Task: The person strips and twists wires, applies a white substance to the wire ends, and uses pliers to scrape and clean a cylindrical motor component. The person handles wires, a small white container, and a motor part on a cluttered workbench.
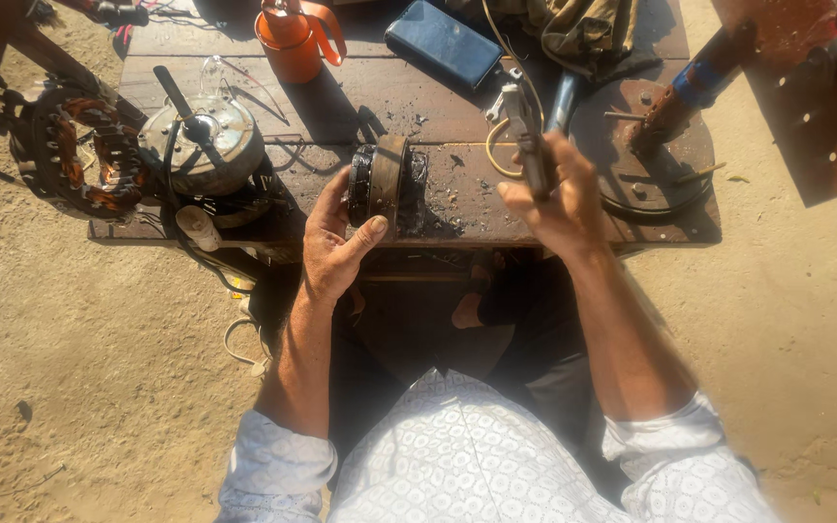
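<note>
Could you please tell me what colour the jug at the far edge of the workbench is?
The jug is orange, seen best in the head view.

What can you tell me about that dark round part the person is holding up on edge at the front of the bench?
The round part is a thick, dark ring, metal by its look, grimy and blackened, with a paler brownish band around its rim. It stands on edge on the wooden bench near the front edge, amid dark crumbs. The left hand steadies it, thumb on the rim and fingers behind. The right hand, apart from it, holds a metal tool.
</note>
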